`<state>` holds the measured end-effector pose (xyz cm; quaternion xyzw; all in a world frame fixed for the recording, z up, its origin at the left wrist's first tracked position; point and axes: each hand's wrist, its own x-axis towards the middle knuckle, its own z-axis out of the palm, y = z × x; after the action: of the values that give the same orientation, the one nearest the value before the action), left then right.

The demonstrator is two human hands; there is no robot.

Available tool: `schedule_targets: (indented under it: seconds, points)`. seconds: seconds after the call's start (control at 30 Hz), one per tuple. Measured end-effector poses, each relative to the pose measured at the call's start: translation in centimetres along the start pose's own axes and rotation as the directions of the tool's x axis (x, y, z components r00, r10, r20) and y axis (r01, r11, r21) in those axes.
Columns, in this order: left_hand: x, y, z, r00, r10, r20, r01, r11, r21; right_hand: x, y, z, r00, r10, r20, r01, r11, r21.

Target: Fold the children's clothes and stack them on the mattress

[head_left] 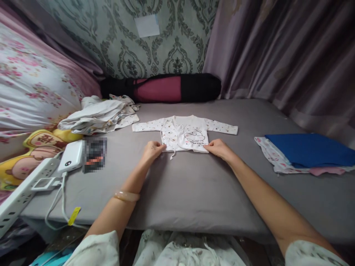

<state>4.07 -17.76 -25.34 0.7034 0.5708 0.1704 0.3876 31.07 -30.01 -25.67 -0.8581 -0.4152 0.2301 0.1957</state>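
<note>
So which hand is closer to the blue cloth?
The right hand. It rests on the hem of the little white shirt, on the side toward the blue cloth. The left hand holds the shirt's opposite corner, farther away.

A dark object [94, 154] beside the white charger [71, 156] is blurred out, so I cannot tell what it is. The blue cloth [310, 149] covers most of the garments [277, 162] under it. The power strip [20, 192] runs off the left edge. The baby shirt's [184, 133] print is too small to read.
</note>
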Motion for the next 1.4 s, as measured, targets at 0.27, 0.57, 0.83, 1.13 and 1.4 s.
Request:
schedule_targets:
  seconds: [0.27,0.57,0.83,1.13,1.4]
  points:
    - [0.3,0.0,-0.8,0.999,-0.011,-0.04,0.009,0.999,-0.049,-0.8,-0.2,0.0,0.996,0.005,-0.087,0.001,0.998,0.061]
    - [-0.1,-0.1,-1.6,0.977,0.21,0.029,-0.208,0.928,0.31,-3.0,-1.6,-0.5,0.994,-0.085,-0.066,0.07,0.975,-0.212]
    - [0.3,0.9,-2.1,0.965,0.213,0.154,-0.263,0.765,0.587,-2.6,-1.2,-1.8,0.975,-0.197,0.101,0.218,0.937,-0.273]
    - [1.0,7.4,4.2,0.916,0.401,0.023,-0.356,0.785,0.507,3.5,-3.9,2.3,0.891,-0.431,-0.141,0.345,0.846,-0.406]
    - [2.8,4.9,6.7,0.945,0.268,-0.189,-0.185,0.911,0.369,4.6,-4.3,2.9,0.929,-0.37,-0.024,0.322,0.836,-0.445]
